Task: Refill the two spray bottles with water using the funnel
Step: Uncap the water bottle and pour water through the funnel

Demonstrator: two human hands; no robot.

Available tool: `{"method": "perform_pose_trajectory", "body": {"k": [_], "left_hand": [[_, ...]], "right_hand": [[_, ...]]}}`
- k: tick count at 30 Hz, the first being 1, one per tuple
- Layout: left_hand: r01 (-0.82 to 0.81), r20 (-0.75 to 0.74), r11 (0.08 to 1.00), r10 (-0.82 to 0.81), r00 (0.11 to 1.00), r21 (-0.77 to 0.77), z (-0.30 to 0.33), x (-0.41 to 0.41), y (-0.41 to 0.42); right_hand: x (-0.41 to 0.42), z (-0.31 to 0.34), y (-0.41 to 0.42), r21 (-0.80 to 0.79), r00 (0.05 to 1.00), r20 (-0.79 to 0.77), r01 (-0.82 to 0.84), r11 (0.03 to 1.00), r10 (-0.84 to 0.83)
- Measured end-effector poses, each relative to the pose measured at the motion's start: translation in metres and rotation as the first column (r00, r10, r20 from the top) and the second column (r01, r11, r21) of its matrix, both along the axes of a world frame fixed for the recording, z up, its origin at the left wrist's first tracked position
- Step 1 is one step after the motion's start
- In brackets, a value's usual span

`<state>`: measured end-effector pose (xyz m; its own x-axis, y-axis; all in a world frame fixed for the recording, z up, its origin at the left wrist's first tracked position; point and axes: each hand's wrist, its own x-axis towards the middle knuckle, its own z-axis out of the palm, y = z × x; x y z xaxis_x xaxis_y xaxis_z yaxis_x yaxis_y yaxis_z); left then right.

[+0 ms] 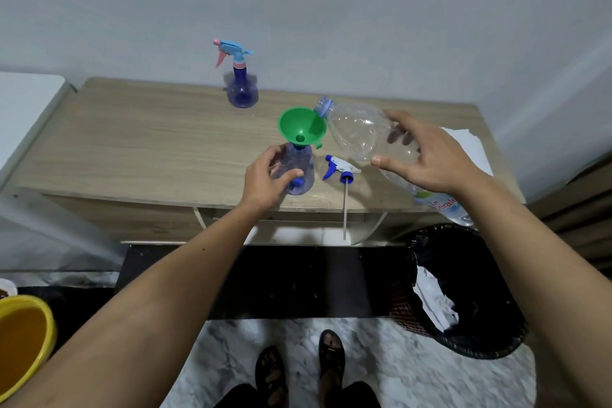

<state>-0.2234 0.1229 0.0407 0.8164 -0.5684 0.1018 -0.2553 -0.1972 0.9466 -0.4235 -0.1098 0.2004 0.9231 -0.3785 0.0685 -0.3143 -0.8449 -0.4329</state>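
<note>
— Where was everything when you looked over?

— The open spray bottle (298,169) stood upright near the front edge of the worktop (132,142), with the green funnel (302,127) seated in its neck. The left hand (268,180) was wrapped round the bottle's body, thumb in front, steadying it.

— And the other one?

— The right hand (427,159) held the big clear water bottle (367,136), fingers spread wide over its upper side and thumb underneath. That bottle lay nearly on its side, its long axis running from the labelled base, low on the right past the worktop edge, up and leftward to the neck, which sat right at the funnel's right rim.

— So it was pouring?

— I couldn't see a stream. The part of the bottle I could see looked empty, and I couldn't tell whether the cap was off.

— What did the next bit hang on?

— In my judgement, on the mouth staying over the funnel bowl rather than outside its rim. The funnel lay just to the left of the right hand, so any tilt had to pivot toward it.

— The second bottle?

— The spray bottle with the pink-and-blue trigger (240,83) stood well back by the wall, head on. The loose white-and-blue sprayer head (341,169) lay just right of the open bottle, its tube overhanging the edge.
</note>
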Motion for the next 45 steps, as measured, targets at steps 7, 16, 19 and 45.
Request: {"method": "perform_pose_trajectory", "body": {"k": [7,16,19,45], "left_hand": [[0.002,-0.004,1.0,-0.002,1.0,-0.001,0.004,-0.002,0.002],[0.002,-0.014,1.0,-0.001,1.0,0.022,0.005,-0.001,0.002],[0.001,-0.012,1.0,-0.001,1.0,0.028,0.005,-0.002,0.002],[0.021,-0.024,0.999,-0.02,1.0,0.026,0.008,-0.001,0.004]], "right_hand": [[0.006,0.015,-0.002,-0.121,0.999,-0.043,-0.01,0.993,0.005],[0.011,0.028,0.01,-0.272,0.999,-0.033,-0.008,0.962,-0.001],[0.011,0.029,0.011,-0.308,0.999,-0.033,-0.021,0.951,0.012],[0.014,0.034,0.011,-0.493,0.997,-0.08,-0.042,0.869,0.002]]}}
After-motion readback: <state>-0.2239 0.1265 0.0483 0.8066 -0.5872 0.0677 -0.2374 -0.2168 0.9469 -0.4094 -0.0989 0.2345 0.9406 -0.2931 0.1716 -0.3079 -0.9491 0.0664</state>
